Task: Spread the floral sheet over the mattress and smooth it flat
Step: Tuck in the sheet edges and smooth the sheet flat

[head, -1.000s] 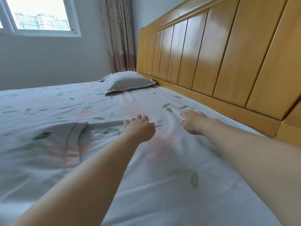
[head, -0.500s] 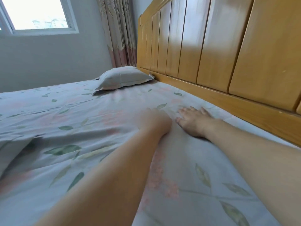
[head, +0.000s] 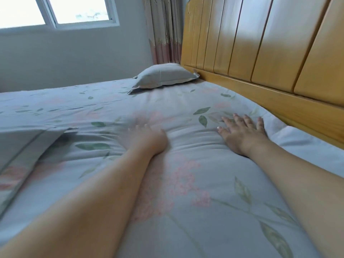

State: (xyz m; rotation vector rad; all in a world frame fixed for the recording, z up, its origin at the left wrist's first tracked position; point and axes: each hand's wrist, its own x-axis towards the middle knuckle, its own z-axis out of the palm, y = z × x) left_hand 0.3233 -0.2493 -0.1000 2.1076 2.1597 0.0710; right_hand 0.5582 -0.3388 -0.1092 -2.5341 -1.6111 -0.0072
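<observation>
— Both hands, left hand (head: pixel 147 135) blurred and right hand (head: pixel 242 133) splayed, pressed flat on the floral sheet (head: pixel 186 183) covering the mattress, gripping nothing.
— Pushing sideways risked bunching that folded-back flap (head: pixel 28 144) (already creased).

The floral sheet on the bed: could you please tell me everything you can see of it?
The floral sheet is pale grey-blue cloth printed with pink blossoms and green leaves. It covers most of the bed, with shallow creases around the hands and a folded-over flap at the left. Near the wooden headboard its edge leaves a white layer showing. The right hand lies flat on it, fingers spread; the left hand, blurred, rests on it too. A pillow sits at its far end.
</observation>
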